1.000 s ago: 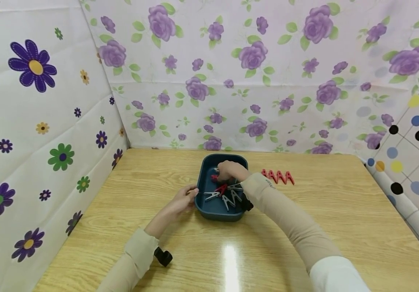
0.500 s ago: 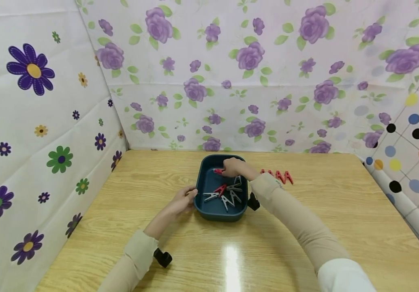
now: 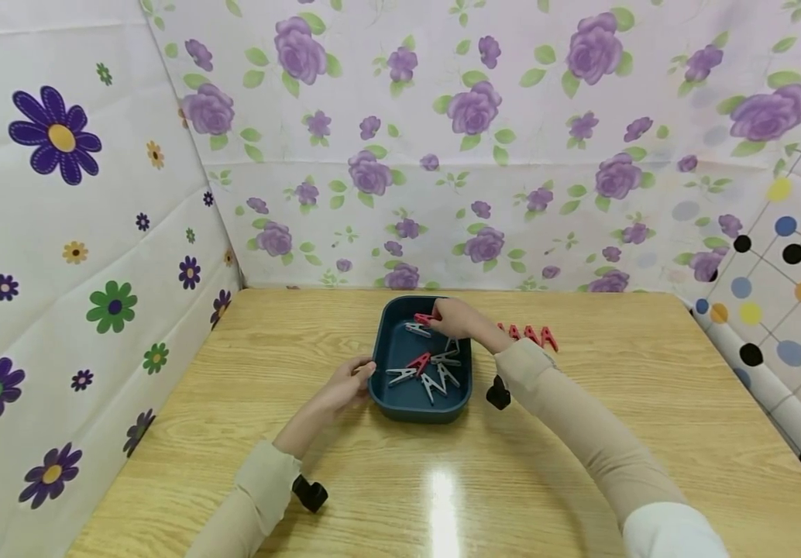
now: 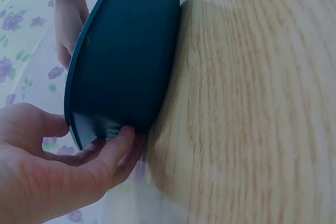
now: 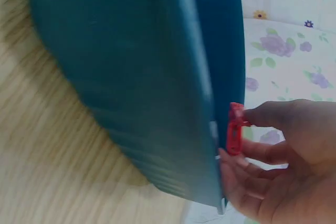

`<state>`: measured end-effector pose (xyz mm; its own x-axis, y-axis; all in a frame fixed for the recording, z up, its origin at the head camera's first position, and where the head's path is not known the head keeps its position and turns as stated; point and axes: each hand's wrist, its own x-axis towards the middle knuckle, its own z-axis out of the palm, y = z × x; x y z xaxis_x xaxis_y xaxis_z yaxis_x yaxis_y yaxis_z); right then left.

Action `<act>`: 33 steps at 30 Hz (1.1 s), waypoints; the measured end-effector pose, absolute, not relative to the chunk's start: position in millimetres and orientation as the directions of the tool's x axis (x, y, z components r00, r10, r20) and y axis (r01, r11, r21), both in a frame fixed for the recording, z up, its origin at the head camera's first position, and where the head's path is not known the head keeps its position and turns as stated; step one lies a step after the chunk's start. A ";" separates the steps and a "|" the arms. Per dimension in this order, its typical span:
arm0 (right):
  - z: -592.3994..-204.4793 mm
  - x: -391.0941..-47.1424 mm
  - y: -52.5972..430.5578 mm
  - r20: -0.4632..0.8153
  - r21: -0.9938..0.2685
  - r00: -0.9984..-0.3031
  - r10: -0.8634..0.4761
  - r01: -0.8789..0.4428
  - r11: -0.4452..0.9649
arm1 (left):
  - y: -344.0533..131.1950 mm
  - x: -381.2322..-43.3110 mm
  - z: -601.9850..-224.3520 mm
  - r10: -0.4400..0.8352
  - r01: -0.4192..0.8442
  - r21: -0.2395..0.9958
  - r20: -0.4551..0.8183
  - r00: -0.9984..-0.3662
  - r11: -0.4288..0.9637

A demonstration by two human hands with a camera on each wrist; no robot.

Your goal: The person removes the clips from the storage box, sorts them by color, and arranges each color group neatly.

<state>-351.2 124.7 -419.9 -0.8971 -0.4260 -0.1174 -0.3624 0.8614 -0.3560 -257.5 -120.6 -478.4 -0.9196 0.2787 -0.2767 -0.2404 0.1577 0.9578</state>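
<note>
A dark teal plastic bin [image 3: 414, 414] stands on the table. At its left rim my left hand [image 3: 348, 384] holds on, thumb [image 4: 55, 125] at the edge and fingers against the outer wall. Over the back right of the bin, my right hand [image 3: 459, 319] pinches a red clothespin [image 5: 234, 135] between thumb and fingers. Just under it in the head view lies a grey clothespin [image 3: 417, 329]. Farther forward in the bin are another red clothespin [image 3: 419, 363] and several grey clothespins [image 3: 431, 386].
Right of the bin, several red clothespins [image 3: 530, 335] lie in a row on the wooden table [image 3: 582, 418], partly behind the right forearm. A flowered cloth wall [image 3: 386, 194] rises at the table's back edge, with patterned cloths at both sides.
My right hand has moved back and to the right inside the bin, bringing the red clothespin along. A grey clothespin it covered now shows. The left hand stays at the rim.
</note>
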 end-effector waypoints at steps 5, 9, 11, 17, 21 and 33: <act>-426.6 -349.2 129.8 -0.016 -0.400 -0.899 -0.437 -0.395 0.827 | -121.6 -257.4 -477.7 0.281 -0.235 0.959 -0.273 -0.920 0.160; -430.6 -347.6 133.1 0.070 -0.449 -0.885 -0.460 -0.440 0.778 | -121.7 -257.5 -477.2 0.284 -0.235 0.959 -0.272 -0.919 0.156; -432.1 -346.5 134.9 0.117 -0.480 -0.878 -0.465 -0.460 0.747 | -121.6 -257.9 -477.1 0.286 -0.236 0.960 -0.271 -0.919 0.152; -436.5 -343.2 141.1 0.236 -0.552 -0.864 -0.444 -0.495 0.671 | -121.7 -259.8 -478.1 0.271 -0.247 0.956 -0.283 -0.920 0.159; -440.3 -341.1 145.0 0.298 -0.535 -0.849 -0.436 -0.527 0.660 | -121.8 -259.3 -477.6 0.276 -0.245 0.957 -0.281 -0.919 0.158; -441.7 -335.2 157.0 0.336 -0.568 -0.868 -0.366 -0.496 0.657 | -121.4 -257.3 -480.8 0.280 -0.252 0.957 -0.284 -0.917 0.147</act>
